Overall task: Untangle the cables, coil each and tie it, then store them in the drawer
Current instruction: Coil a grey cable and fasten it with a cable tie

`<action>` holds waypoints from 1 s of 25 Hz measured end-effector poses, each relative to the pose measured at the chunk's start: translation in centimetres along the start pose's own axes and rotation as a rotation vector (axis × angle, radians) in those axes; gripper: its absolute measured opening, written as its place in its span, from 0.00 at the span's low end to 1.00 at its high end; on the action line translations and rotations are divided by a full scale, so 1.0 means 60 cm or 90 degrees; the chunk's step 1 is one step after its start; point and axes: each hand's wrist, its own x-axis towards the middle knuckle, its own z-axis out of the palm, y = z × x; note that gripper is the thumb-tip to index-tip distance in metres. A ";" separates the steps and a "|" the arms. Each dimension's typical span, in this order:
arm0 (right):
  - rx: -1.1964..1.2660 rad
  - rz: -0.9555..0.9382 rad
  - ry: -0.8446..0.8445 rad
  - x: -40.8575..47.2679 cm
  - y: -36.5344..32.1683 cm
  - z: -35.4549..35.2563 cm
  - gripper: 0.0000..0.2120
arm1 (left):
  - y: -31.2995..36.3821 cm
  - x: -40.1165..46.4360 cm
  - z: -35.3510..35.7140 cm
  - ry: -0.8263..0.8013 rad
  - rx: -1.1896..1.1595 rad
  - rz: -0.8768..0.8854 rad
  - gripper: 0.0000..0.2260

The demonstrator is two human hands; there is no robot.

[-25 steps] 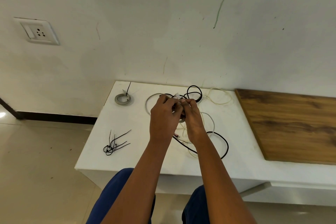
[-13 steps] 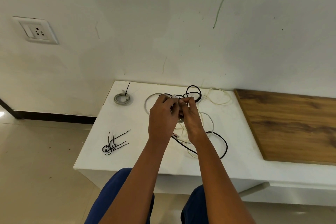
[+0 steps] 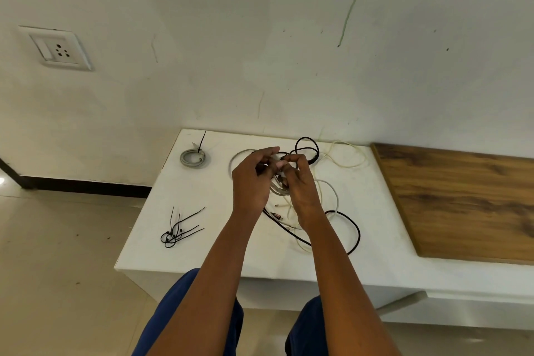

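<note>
Both hands up over the white bench (image 3: 219, 246) now. The left hand (image 3: 250, 182) and the right hand (image 3: 300, 182) meet above the tangle of black and white cables (image 3: 332, 196), fingers (image 3: 271, 150) curled and pinching a grey-white cable coil (image 3: 278, 188) between them. The rest of the tangle sprawls loose on the bench beneath and to the right. Far left corner: a grey coiled cable already tied (image 3: 192, 156). Near the front left edge, a bunch of black zip ties (image 3: 180, 230). A brown wooden panel (image 3: 468, 199) lies to the right.
</note>
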 end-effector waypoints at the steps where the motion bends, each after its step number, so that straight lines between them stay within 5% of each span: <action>1: -0.019 -0.011 -0.005 0.000 -0.001 -0.001 0.03 | 0.000 0.000 -0.002 -0.001 -0.009 -0.007 0.11; 7: -0.152 -0.077 -0.054 -0.001 -0.003 -0.017 0.03 | 0.000 0.006 -0.007 -0.071 -0.024 -0.050 0.10; 13: -0.184 -0.082 -0.068 -0.002 -0.002 -0.015 0.05 | -0.002 0.007 -0.007 -0.018 0.011 -0.065 0.03; 25: -0.079 -0.031 -0.154 -0.001 -0.002 -0.021 0.12 | 0.002 0.009 -0.015 0.011 -0.011 -0.022 0.08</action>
